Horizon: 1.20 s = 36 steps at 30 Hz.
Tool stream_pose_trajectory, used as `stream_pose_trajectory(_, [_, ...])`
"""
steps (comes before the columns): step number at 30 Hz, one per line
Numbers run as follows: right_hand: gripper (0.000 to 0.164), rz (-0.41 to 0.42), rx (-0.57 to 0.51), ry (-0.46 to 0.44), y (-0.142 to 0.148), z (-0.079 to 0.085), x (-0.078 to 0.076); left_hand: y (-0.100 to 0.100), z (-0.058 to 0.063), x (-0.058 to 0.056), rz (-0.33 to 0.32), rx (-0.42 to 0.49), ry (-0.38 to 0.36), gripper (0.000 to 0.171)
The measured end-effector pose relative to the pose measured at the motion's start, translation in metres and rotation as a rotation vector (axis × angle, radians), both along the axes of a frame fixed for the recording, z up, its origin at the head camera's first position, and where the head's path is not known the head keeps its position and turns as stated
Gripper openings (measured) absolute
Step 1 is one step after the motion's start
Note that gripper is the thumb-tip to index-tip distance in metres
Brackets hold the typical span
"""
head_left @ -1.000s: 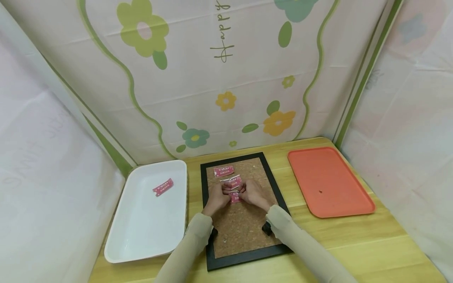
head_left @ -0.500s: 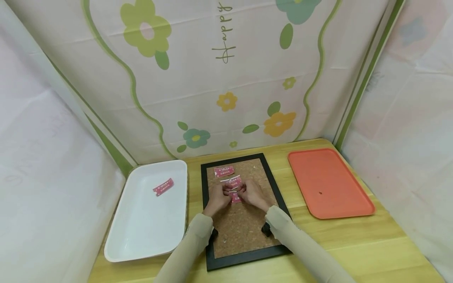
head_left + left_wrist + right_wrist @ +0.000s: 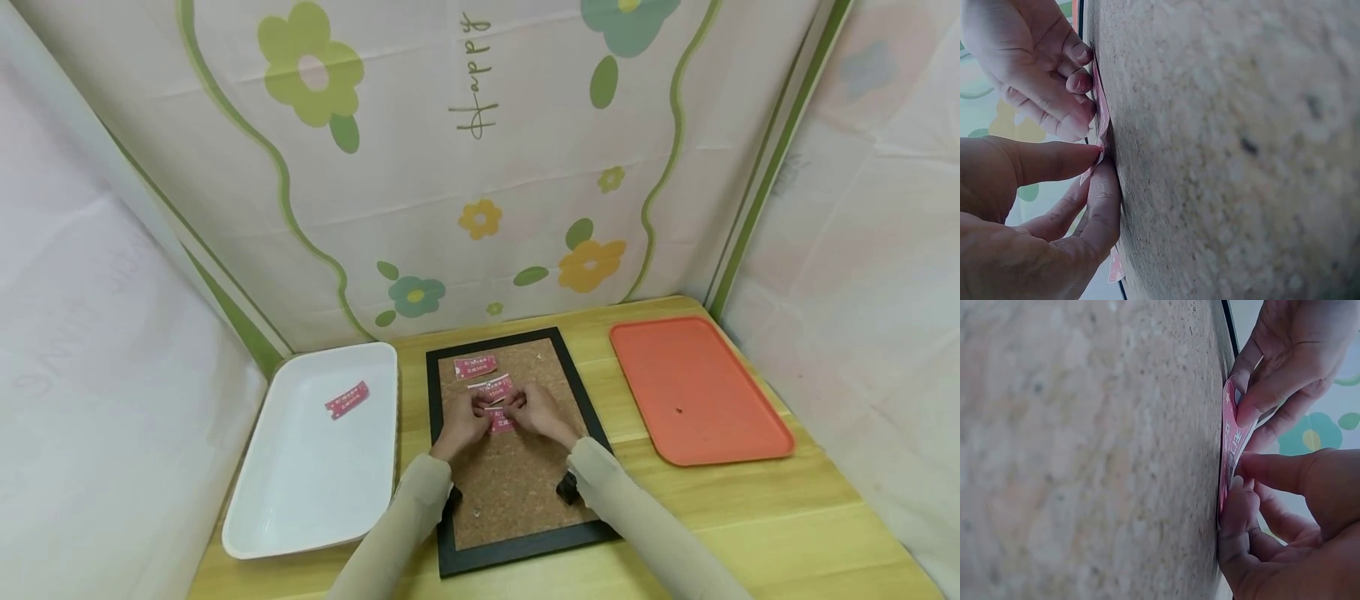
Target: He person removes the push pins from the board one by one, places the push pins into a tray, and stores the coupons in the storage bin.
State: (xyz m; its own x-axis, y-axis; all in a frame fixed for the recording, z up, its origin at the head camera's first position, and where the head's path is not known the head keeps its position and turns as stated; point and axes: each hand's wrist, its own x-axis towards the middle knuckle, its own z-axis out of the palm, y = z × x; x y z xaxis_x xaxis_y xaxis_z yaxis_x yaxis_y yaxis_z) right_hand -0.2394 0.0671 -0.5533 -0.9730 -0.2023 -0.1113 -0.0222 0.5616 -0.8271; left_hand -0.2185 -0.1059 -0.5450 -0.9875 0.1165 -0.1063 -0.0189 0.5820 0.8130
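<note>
On the cork board [image 3: 517,492] lies a pink paper coupon with white print [image 3: 502,422], between both hands. My left hand [image 3: 462,421] pinches its left end between thumb and forefinger; in the left wrist view the coupon [image 3: 1102,109] bends up slightly there. My right hand [image 3: 542,412] has its thumb and curled forefinger at the coupon's other end, gripping its edge. Seen from the right wrist, the coupon [image 3: 1229,437] bows away from the cork. Fingers hide part of it. Just above, a second coupon [image 3: 492,386] lies on the board, and a third coupon [image 3: 476,366] near the top.
A white tray [image 3: 300,475] at the left contains another pink coupon [image 3: 347,400]. To the right lies a flat orange tray [image 3: 701,383] with a small dark spot. The board's black frame [image 3: 517,550] rests on a wooden table [image 3: 780,517]; floral cloth walls surround it.
Both hands stay nearly in place at the coupon, with only slight finger shifts. The whole head view drifts a little.
</note>
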Motion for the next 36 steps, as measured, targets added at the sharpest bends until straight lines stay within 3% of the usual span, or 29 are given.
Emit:
stream_pose_trajectory(26, [0.008,-0.035,-0.020,0.025,0.000,0.000,0.005,0.001,0.001,0.003,-0.005,-0.058,0.071,0.020])
stream_pose_trajectory(36, [0.010,-0.029,-0.038,0.051,0.003,0.007,0.010,-0.003,0.015,0.007,-0.017,-0.005,0.096,0.023])
